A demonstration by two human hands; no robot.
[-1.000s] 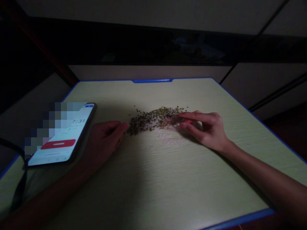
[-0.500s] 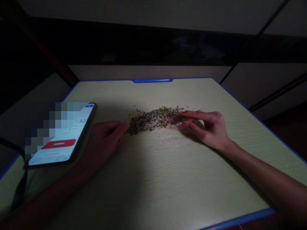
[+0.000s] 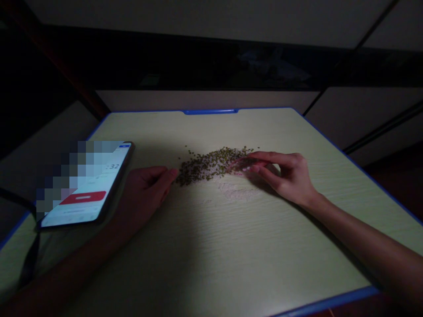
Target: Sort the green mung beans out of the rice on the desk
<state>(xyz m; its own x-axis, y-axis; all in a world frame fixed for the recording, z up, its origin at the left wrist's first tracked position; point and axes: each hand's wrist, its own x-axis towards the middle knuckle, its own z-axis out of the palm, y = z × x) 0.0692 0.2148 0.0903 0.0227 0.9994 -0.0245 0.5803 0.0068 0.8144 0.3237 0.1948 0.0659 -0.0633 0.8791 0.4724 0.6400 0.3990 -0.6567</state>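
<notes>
A low pile of small green beans point(image 3: 220, 157) mixed with whitish grains lies on the table. My right hand point(image 3: 289, 176) is at the pile's right side, thumb and fingers closed on a clear, curved, plastic-looking piece point(image 3: 236, 166) with reddish marks. That piece touches or overlaps the pile's right end; its exact kind is unclear. A thin patch of pale grains point(image 3: 239, 192) is spread in front of it. My left hand point(image 3: 147, 187) rests on the table, curled, with the thumb tip beside the pile's left end. Anything within its fingers is hidden.
On the left of the pale table point(image 3: 211, 251) a lit phone point(image 3: 89, 189) lies at a slant, partly pixelated, near my left forearm. A dark strap point(image 3: 30, 259) hangs at the left edge. Blue edging point(image 3: 211, 112) borders the tabletop, with pale panels behind.
My right hand has shifted slightly right and away from me with the clear piece, uncovering more of the pale grain patch. The left hand stays put. The phone's timer digits have advanced.
</notes>
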